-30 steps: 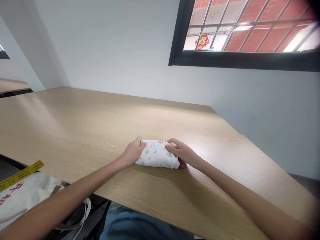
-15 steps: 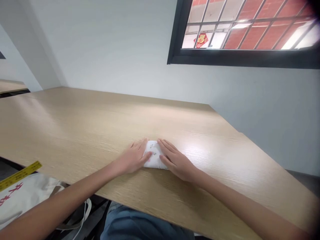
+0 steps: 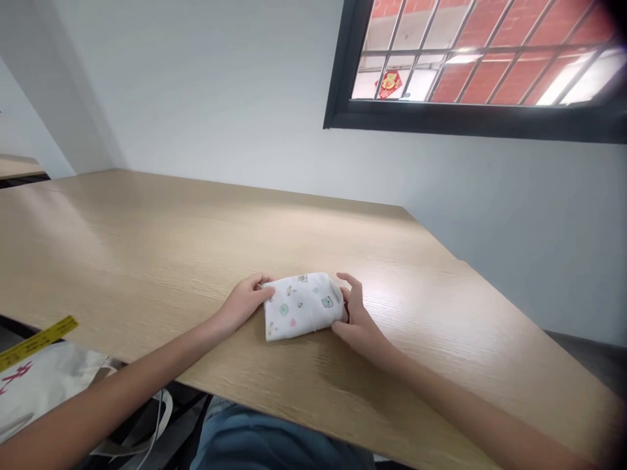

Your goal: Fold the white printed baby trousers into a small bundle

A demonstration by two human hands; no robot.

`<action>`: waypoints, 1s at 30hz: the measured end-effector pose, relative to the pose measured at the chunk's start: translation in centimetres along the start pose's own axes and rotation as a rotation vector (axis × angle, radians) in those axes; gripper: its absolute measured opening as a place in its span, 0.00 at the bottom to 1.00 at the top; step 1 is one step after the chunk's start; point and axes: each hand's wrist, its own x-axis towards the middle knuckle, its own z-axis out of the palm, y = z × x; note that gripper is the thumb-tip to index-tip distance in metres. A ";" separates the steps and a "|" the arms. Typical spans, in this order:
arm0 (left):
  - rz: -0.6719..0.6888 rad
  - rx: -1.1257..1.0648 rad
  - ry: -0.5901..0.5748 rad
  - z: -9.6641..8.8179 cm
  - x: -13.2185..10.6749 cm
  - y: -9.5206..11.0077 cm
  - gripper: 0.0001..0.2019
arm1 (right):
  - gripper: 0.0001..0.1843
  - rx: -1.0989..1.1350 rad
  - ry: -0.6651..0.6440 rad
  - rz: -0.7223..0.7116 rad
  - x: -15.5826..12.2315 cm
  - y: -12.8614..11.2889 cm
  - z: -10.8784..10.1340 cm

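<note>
A small white cloth [image 3: 302, 304] with little coloured prints lies folded into a compact bundle on the wooden table [image 3: 147, 241]. My left hand [image 3: 243, 301] grips its left edge, fingers curled round it. My right hand [image 3: 355, 314] holds the right edge, thumb and fingers pinching the fold. Both forearms reach in from the near edge of the table.
A white tote bag [image 3: 29, 391] with red lettering and a yellow ruler [image 3: 34, 341] sit below the table's near left edge. A white wall runs along the table's far side, with a black-framed barred window [image 3: 470, 72] above right. My blue-trousered lap [image 3: 264, 440] shows under the table edge.
Half a second ago both palms lay flat on the cloth, pressing it down. Now the hands have slid apart to its two ends and hold the bundle by its edges.
</note>
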 end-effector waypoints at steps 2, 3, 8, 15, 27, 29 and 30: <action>-0.013 -0.043 0.026 0.3 -1.9 -0.2 0.10 | 0.37 0.026 0.014 0.030 1.5 0.7 -0.3; -0.023 -0.060 0.028 0.5 -3.0 -0.3 0.10 | 0.36 0.026 0.012 0.041 2.4 1.0 -0.4; -0.116 -0.129 -0.066 1.4 -7.1 -0.1 0.11 | 0.27 -0.031 -0.028 0.046 5.8 2.0 -0.3; -0.128 0.021 -0.025 0.5 -6.4 -0.3 0.14 | 0.15 -0.439 0.148 -0.342 2.7 0.0 1.3; 0.028 0.115 -0.289 4.8 -4.7 2.9 0.08 | 0.31 -1.095 -0.269 -0.428 -1.5 -2.3 0.9; -0.111 -0.021 -0.437 6.6 -5.5 3.6 0.11 | 0.31 -1.095 -0.224 -0.397 -4.0 -1.8 -0.2; -0.169 -0.089 -0.529 7.7 -6.0 3.9 0.12 | 0.31 -1.064 -0.187 -0.371 -5.7 -1.4 -0.9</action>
